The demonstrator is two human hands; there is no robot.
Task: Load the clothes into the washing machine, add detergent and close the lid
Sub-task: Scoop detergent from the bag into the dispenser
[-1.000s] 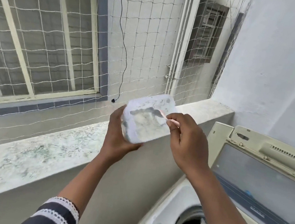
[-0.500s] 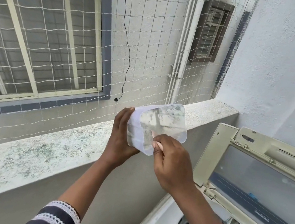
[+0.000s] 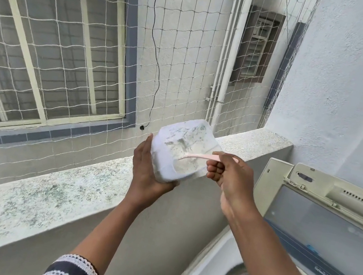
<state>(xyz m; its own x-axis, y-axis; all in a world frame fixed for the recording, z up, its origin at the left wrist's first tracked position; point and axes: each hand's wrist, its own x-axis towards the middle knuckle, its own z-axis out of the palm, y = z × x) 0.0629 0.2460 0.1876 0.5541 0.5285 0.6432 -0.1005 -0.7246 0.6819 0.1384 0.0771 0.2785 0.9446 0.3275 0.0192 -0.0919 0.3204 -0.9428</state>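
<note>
Head view: left hand (image 3: 144, 174) cups detergent tub (image 3: 180, 151) — right hand (image 3: 229, 177) pinches pink scoop (image 3: 199, 156) inside.

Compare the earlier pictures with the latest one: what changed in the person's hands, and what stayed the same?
The right hand drew back toward the container's opening, so the pink spoon it pinches now shows, tip in the powder. The left hand still holds the tilted container; the washer lid stays open.
</note>
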